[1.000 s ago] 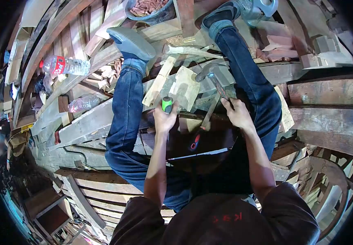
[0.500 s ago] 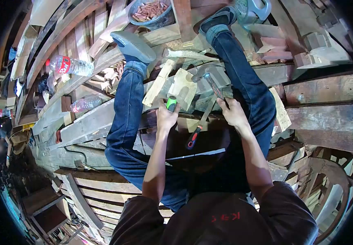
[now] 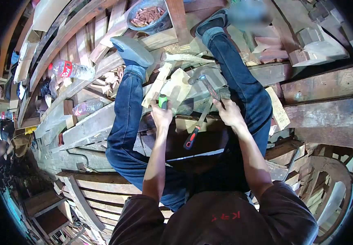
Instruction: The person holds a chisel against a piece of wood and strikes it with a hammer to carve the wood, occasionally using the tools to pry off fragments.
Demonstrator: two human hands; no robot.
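My left hand (image 3: 162, 116) is closed around a green-handled tool (image 3: 163, 101); the handle's end sticks up above the fist and the working end is hidden. In my right hand (image 3: 228, 112) is a hammer (image 3: 211, 89), gripped by its handle with the head pointing up and left. Between the hands lies a flat metal tool with a black and red handle (image 3: 192, 138), possibly a file. Just beyond my left hand is a pale, shaped wood block (image 3: 179, 86), with a narrow wood strip (image 3: 158, 85) to its left.
My outstretched legs frame the work spot. A bucket of wood pieces (image 3: 167, 21) stands beyond my left foot. Plastic bottles (image 3: 76, 71) lie at the left among beams and offcuts. Heavy planks (image 3: 323, 108) run along the right, and a curved wooden frame (image 3: 336, 175) stands lower right.
My left hand has shifted slightly left with the green-handled tool, whose handle now points more upright. My right hand and the hammer have moved a little left. The view has shifted slightly.
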